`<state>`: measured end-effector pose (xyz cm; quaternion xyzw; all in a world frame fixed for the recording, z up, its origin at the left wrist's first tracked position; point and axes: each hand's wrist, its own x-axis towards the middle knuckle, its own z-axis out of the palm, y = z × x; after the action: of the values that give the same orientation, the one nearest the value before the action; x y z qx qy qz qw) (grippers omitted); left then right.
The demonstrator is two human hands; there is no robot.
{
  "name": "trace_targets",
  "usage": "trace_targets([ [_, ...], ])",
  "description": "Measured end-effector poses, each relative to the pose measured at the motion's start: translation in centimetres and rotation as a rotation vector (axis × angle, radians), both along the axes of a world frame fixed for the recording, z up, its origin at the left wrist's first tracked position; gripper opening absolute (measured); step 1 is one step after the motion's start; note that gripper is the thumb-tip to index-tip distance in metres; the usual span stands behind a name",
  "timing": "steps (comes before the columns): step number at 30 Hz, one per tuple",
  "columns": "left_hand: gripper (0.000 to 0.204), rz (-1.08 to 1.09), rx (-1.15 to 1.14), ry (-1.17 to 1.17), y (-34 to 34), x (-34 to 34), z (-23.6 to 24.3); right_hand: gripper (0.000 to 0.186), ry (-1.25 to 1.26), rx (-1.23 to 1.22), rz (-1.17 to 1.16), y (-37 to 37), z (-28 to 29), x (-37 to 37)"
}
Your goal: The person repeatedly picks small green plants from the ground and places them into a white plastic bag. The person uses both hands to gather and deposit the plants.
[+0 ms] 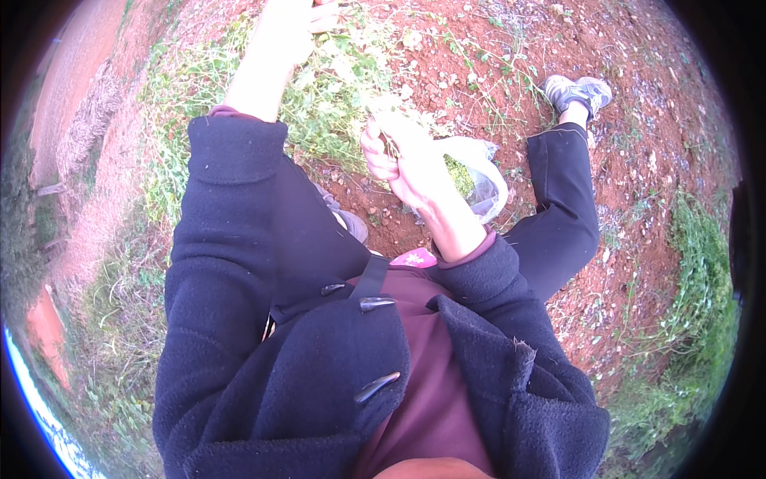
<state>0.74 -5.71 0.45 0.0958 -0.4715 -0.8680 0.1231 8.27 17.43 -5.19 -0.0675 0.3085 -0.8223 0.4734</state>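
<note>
Glossy plastic bag (483, 172), matt fuzzy cloth jacket (219, 303)

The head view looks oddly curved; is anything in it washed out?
In the head view, wide fisheye distortion bows the scene, with black corners; in that same view, glare bleaches the bare right hand, the bare left hand and the translucent white plastic bag; also there, the dark navy fleece jacket stays well exposed.
</note>
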Motion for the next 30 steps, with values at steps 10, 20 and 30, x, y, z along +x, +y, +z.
trace_targets([
  [10,0.014,0.07,-0.114,-0.104,-0.4,0.4,1.0,0.034,-0.053,0.008,-0.016,-0.1,-1.4,-0.4],
  [20,0.011,-0.045,-0.135,-0.007,-1.1,0.7,1.1,0.037,-0.021,0.044,-0.025,0.6,-0.4,-1.2],
  [30,0.015,0.012,-0.335,-0.036,-0.3,1.1,1.7,0.024,-0.021,0.102,0.149,1.0,-0.1,-1.0],
])
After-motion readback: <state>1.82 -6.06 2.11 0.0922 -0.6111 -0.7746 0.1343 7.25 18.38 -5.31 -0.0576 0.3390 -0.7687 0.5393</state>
